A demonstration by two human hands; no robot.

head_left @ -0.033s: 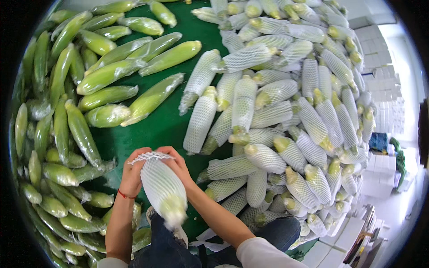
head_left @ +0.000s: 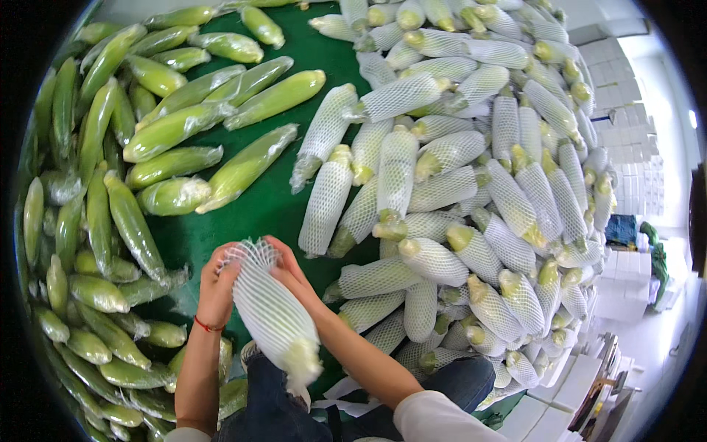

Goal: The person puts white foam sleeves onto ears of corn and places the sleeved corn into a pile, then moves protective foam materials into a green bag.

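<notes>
Your left hand and right hand clamp fingers on a white foam-mesh sleeve covering most of a pale-green corn cob, between already mesh-sleeved cobs rightward and film-wrapped, unsleeved green cobs leftward.

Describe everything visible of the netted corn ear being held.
Held up, the netted corn ear wears a ribbed, foam-like white mesh sleeve, open and splayed at the far end, where the left hand pinches it and the right hand touches it. Its pale green end, blurred, pokes out toward the person, slightly rightward.
</notes>
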